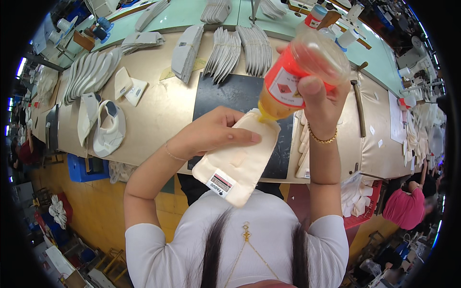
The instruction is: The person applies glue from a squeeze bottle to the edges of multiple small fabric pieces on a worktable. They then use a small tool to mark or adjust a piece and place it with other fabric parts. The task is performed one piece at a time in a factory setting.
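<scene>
Left grip is closed on the cream cloth piece [235, 163] near its upper end: the thumb of the left hand [218, 130] lies flat on top, and the other fingers seem to go behind, so the full grasp I cannot see. Right grip, by the right hand [326, 98], is wrapped around the bottle [283, 84], its thumb on the side. The cloth piece is in the centre of the frame, above the black mat [213, 91] and the front edge of the worktop [158, 96], its labelled end pointing to the lower part. It looks light and rather flat, padded and soft on the face, yet firm enough to not fold under one hand. I would hold it by the long edges, away from the bottle's tip, because wet cloth may become sticky. The bottle, tilted with its tip at the upper end, looks like thin plastic, probably easy to squeeze and perhaps slippery if liquid runs on it.
</scene>
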`<state>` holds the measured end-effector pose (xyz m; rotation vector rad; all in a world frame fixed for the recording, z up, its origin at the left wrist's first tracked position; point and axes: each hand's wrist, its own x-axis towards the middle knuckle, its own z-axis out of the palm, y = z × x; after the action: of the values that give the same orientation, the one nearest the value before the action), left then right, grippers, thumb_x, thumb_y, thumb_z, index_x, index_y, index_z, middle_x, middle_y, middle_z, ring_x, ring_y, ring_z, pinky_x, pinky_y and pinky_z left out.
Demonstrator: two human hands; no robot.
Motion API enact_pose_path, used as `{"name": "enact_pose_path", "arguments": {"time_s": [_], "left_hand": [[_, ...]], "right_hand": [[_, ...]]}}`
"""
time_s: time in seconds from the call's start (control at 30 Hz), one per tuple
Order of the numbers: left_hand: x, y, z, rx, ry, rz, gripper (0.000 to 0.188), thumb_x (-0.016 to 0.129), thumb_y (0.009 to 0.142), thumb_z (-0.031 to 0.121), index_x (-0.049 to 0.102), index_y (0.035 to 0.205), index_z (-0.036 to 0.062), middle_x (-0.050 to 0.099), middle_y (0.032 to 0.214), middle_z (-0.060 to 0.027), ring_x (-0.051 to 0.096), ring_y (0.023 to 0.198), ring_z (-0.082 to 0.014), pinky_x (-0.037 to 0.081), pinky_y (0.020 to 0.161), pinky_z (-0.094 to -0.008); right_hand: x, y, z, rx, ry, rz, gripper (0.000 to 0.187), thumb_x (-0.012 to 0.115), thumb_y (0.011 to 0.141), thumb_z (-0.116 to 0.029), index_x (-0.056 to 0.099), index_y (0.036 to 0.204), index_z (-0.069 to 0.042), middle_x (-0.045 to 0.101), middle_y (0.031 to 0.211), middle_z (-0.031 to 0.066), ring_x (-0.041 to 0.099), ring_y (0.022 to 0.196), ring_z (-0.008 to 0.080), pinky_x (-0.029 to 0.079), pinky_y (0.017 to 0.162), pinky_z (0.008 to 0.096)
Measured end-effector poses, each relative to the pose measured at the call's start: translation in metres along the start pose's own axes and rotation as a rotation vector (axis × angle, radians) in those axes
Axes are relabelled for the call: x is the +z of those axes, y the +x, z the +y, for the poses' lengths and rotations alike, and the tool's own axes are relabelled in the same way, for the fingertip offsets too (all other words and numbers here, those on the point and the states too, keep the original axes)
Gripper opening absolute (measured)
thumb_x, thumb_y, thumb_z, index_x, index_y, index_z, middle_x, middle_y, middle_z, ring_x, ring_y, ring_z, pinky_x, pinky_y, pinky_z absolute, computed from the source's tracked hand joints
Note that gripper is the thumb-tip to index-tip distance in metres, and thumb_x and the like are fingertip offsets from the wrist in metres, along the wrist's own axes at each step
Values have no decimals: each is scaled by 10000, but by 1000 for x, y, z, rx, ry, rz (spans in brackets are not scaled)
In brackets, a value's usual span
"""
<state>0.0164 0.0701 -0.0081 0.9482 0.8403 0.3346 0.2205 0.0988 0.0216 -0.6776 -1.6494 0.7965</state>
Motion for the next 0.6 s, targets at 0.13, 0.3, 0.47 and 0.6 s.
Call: {"name": "enact_pose_path", "arguments": {"time_s": [0.13, 0.3, 0.47, 0.6], "left_hand": [[1, 0, 1, 8, 34, -6, 309, 715, 819, 183, 666, 1040, -28, 683, 868, -56, 641, 720, -90, 510, 638, -234], [1, -7, 4, 12, 7, 20, 315, 719, 817, 178, 664, 1047, -30, 683, 870, -55, 642, 719, -89, 511, 634, -233], [2, -7, 6, 19, 17, 28, 322, 722, 819, 181, 663, 1052, -33, 685, 878, -58, 648, 715, -96, 515, 626, -235], [-4, -9, 0, 19, -15, 58, 317, 719, 820, 176, 662, 1051, -33, 688, 883, -63, 655, 714, -100, 526, 632, -240]], "right_hand": [[9, 9, 7, -102, 1, 26, 620, 676, 847, -456, 563, 1222, 25, 640, 1096, 213, 653, 965, 274, 540, 807, 352], [2, 8, 3, -84, -4, -39, 590, 663, 866, -433, 563, 1219, 29, 637, 1100, 216, 653, 964, 276, 542, 803, 351], [4, 10, 1, -92, 2, -15, 592, 667, 863, -429, 559, 1215, 35, 640, 1084, 227, 660, 944, 260, 543, 795, 328], [-1, 6, -1, -100, -57, -14, 625, 653, 864, -459, 544, 1226, 39, 644, 1060, 236, 665, 913, 248, 550, 770, 320]]}}
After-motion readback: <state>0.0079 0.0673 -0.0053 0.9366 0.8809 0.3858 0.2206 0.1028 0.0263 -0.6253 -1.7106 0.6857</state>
